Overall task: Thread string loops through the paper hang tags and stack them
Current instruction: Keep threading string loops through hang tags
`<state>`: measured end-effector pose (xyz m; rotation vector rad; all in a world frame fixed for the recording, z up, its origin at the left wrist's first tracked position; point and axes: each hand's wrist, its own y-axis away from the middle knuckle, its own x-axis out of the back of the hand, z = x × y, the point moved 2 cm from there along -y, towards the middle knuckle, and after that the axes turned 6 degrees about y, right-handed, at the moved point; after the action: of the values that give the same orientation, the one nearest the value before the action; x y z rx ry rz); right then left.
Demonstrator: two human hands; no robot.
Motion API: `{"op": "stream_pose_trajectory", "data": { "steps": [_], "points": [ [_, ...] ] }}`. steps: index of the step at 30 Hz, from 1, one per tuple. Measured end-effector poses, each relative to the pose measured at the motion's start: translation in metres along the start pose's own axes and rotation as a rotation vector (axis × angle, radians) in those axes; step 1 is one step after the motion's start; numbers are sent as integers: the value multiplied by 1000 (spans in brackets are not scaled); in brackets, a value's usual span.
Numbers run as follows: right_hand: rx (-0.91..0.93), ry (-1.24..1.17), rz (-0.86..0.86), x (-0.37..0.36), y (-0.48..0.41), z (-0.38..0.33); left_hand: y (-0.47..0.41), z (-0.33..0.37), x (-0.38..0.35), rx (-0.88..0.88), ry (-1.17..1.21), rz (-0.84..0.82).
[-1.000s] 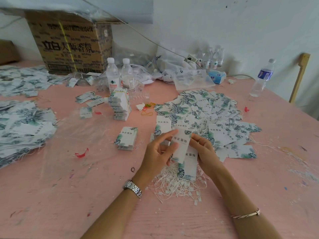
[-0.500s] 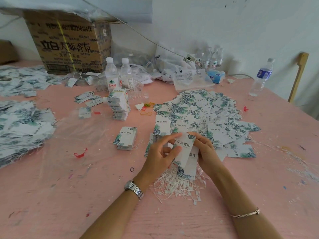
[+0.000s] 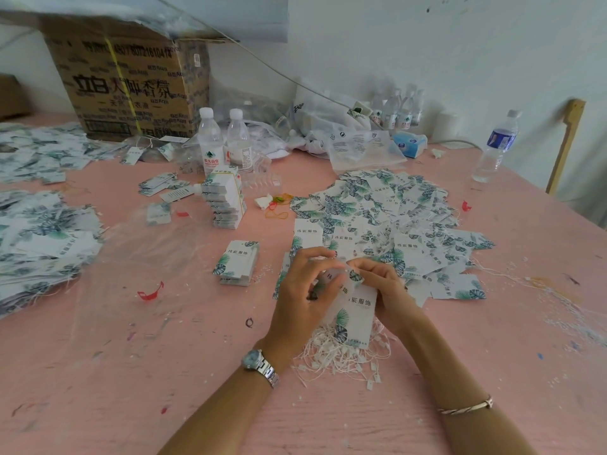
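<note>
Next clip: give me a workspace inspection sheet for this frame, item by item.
Surface: pink table, paint-flecked.
Job's things: held hang tags over string loops; loose tag heap beyond; small stack and banded stack to the left.
Clutter: water bottles, clear plastic sheet, red scrap.
Grip: left hand and right hand both pinch the held hang tags.
Cables: thin cord slanting down the white wall.
Surroundings: cardboard box, wooden post.

Looks to me like a small hand-assembly workshop: big paint-flecked pink worktable (image 3: pixel 492 323), heaps of leaf-print hang tags (image 3: pixel 377 205) everywhere, a tangle of string loops (image 3: pixel 338 356), plus a shipping carton (image 3: pixel 131 87) and water bottles (image 3: pixel 210 142) against a bare white wall (image 3: pixel 427 44).
</note>
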<state>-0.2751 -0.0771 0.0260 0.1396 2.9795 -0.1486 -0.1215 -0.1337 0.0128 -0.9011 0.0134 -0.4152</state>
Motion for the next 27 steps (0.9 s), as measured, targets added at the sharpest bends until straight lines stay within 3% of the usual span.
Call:
{"op": "stream_pose_trajectory", "data": {
  "steps": [13, 19, 27],
  "points": [
    [-18, 64, -25, 2, -2, 4, 0, 5, 3, -163, -232, 109],
    [-24, 88, 19, 4, -5, 8, -1, 5, 2, -65, -308, 114],
    [20, -120, 301, 20, -9, 4, -1, 6, 4, 76, -50, 198]
  ]
}}
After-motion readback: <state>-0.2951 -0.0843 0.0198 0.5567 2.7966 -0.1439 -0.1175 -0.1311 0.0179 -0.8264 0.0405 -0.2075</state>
